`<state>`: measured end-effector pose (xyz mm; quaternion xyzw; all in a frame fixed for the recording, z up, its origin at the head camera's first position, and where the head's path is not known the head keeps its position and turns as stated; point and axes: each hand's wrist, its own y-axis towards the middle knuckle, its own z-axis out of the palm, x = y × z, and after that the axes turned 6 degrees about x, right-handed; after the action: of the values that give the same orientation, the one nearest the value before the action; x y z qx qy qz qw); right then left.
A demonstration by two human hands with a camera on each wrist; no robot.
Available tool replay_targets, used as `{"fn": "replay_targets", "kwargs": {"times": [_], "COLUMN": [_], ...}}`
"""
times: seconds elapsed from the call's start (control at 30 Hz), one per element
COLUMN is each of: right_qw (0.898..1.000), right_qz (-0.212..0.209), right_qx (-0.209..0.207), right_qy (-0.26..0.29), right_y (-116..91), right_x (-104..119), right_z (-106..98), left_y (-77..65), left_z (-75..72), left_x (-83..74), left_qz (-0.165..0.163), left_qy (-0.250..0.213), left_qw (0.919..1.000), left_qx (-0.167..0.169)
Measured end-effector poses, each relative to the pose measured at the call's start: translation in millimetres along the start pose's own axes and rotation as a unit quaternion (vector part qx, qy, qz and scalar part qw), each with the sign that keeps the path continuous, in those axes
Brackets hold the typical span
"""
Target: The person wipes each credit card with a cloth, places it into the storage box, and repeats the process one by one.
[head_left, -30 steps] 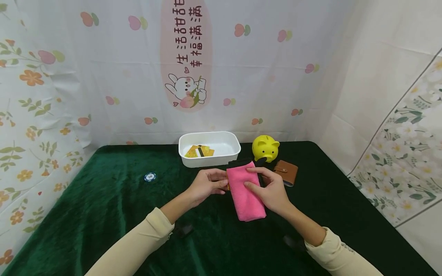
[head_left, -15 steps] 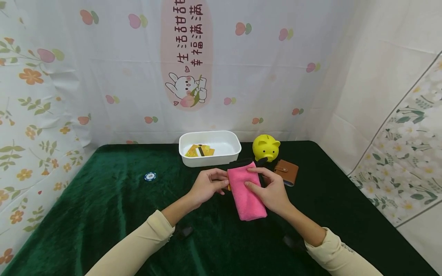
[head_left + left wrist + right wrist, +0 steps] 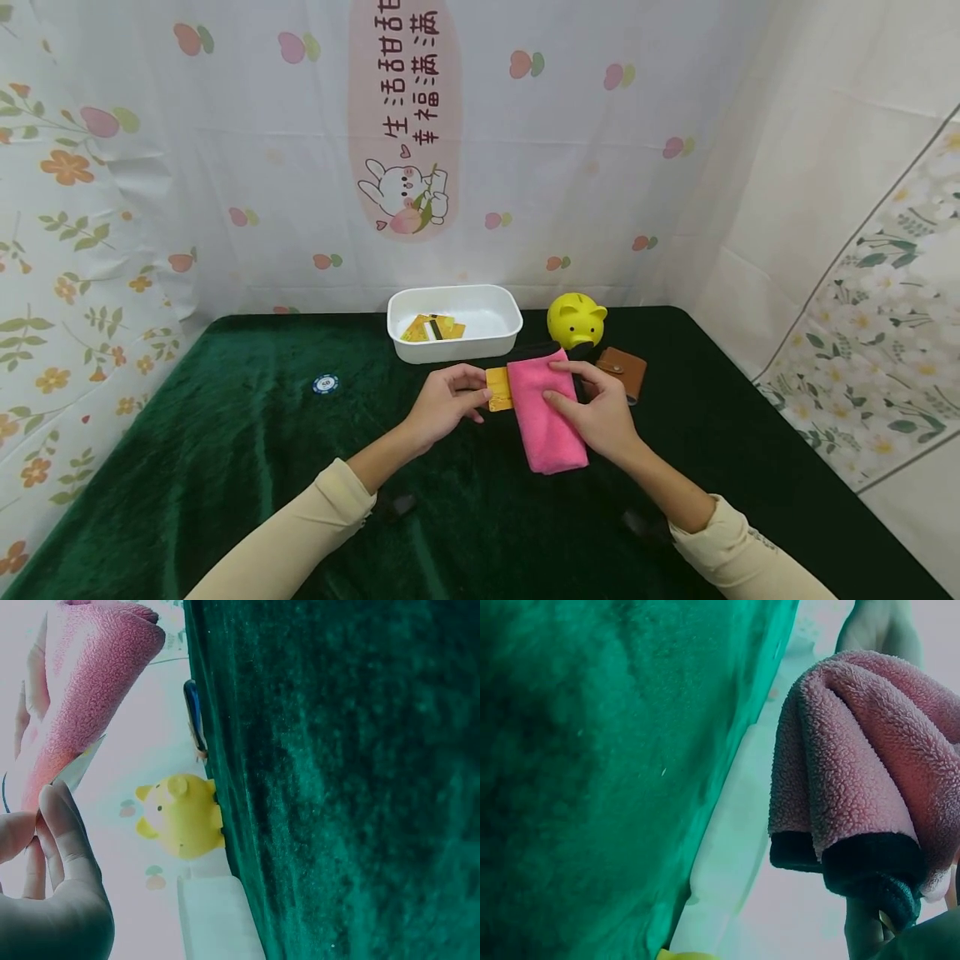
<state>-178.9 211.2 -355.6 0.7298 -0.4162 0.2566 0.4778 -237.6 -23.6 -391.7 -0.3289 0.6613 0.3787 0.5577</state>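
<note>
A gold card (image 3: 498,389) juts out from the left side of a folded pink cloth (image 3: 542,417). My left hand (image 3: 444,408) pinches the card's outer edge between thumb and fingers. My right hand (image 3: 600,406) grips the cloth, thumb on its front and fingers near the upper right edge. In the left wrist view the card (image 3: 79,766) shows as a thin pale slip against the cloth (image 3: 94,675). The cloth's black border (image 3: 874,861) and soft folds show in the right wrist view. The part of the card within the cloth is hidden.
A white bin (image 3: 455,350) with several gold cards (image 3: 420,327) stands at the back. Right of it are a yellow piggy bank (image 3: 576,321) and a brown wallet (image 3: 626,372). A blue-and-white poker chip (image 3: 326,384) lies left on the green tablecloth (image 3: 247,450).
The cloth and right hand have shifted slightly right, away from the left hand. Much more of the gold card now shows between the left fingers and the cloth.
</note>
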Motion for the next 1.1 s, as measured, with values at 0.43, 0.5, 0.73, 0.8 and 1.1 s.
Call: {"fn": "replay_targets", "kwargs": {"times": [0.43, 0.5, 0.73, 0.8, 1.1], "right_qw": [0.999, 0.999, 0.999, 0.999, 0.999], "right_qz": [0.009, 0.011, 0.012, 0.012, 0.015], "right_qx": [-0.028, -0.027, -0.032, -0.035, -0.032], "right_qy": [-0.029, -0.03, -0.01, -0.005, 0.008], "right_y": [2, 2, 4, 4, 1], "right_x": [-4, -6, -37, -45, -48], "right_z": [-7, -8, -11, -13, -15], "left_y": [-5.9, -6.9, -10.8, -11.6, -13.5], "left_z": [-11.8, -13.0, -18.9, -21.2, -25.3], "left_x": [-8.1, -7.7, -8.0, -7.1, -5.3], "left_qz": [0.005, 0.004, 0.008, 0.009, 0.021], "left_qy": [0.012, 0.008, -0.001, -0.005, -0.046], "left_qw": [0.9999, 0.9999, 0.9996, 0.9995, 0.998], "left_qx": [-0.012, -0.013, -0.026, -0.031, -0.038]}}
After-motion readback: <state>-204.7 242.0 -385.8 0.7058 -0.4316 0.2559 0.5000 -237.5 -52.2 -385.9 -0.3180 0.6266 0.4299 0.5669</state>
